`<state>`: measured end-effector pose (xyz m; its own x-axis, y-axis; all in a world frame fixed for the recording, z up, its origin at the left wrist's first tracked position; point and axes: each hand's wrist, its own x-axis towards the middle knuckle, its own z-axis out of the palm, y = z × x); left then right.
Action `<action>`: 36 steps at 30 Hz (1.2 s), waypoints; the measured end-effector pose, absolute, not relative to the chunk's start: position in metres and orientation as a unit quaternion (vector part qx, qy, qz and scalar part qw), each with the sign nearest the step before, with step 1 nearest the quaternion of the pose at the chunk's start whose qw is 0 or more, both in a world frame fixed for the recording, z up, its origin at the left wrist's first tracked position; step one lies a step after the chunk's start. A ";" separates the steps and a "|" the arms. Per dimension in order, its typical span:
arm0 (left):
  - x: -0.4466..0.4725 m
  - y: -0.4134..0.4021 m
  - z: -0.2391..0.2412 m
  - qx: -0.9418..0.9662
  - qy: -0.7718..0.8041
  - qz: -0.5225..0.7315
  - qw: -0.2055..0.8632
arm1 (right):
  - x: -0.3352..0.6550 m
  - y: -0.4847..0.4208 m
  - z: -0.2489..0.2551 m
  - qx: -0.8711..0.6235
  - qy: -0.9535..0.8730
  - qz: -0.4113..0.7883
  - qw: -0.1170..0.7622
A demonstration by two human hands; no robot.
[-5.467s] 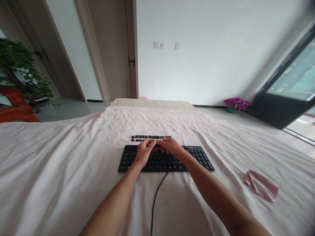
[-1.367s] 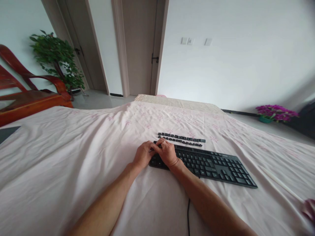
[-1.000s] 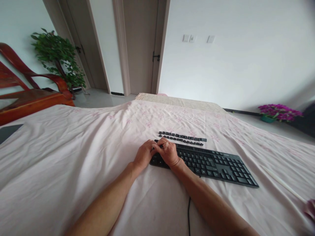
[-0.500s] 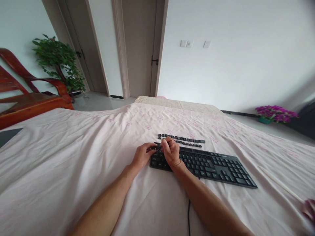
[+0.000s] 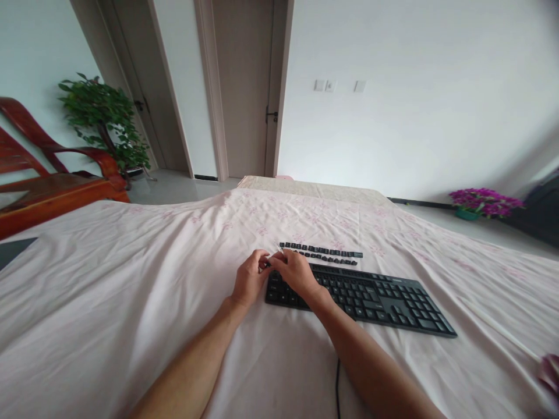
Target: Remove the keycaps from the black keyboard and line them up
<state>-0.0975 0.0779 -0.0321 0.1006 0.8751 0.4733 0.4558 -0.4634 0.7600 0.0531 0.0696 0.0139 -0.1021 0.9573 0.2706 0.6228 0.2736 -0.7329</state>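
A black keyboard (image 5: 371, 297) lies on the pale cloth. Over its upper left corner my two hands meet at the fingertips. My left hand (image 5: 251, 276) pinches a small black keycap (image 5: 268, 265), mostly covered by the fingers. My right hand (image 5: 299, 272) is closed on a thin shiny metal tool (image 5: 280, 248), whose slim ends stick up past the fingers; its exact kind is hard to make out. Behind the keyboard, loose black keycaps lie in two rows, a far row (image 5: 321, 249) and a nearer row (image 5: 332, 259) partly behind my right hand.
The cloth (image 5: 152, 302) is wrinkled. A black cable (image 5: 338, 384) runs from the keyboard towards me. A dark flat object (image 5: 15, 250) lies at the left edge. Beyond stand a wooden chair (image 5: 65, 192), a green plant (image 5: 102, 119) and purple flowers (image 5: 484, 201).
My right hand has turned from a raised fist to a flatter pose, its fingertips now at my left fingers. The metal tool has come into sight. The view has tilted up slightly.
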 end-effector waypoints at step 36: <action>-0.090 0.069 -0.020 0.718 0.358 0.545 0.241 | 0.084 0.067 0.016 -0.472 -0.365 0.687 0.415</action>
<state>-0.0901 0.0687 -0.0198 0.1484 0.7773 0.6114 0.2520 -0.6275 0.7367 0.0842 0.0671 0.0159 -0.2103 0.9149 -0.3446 -0.2259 -0.3885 -0.8934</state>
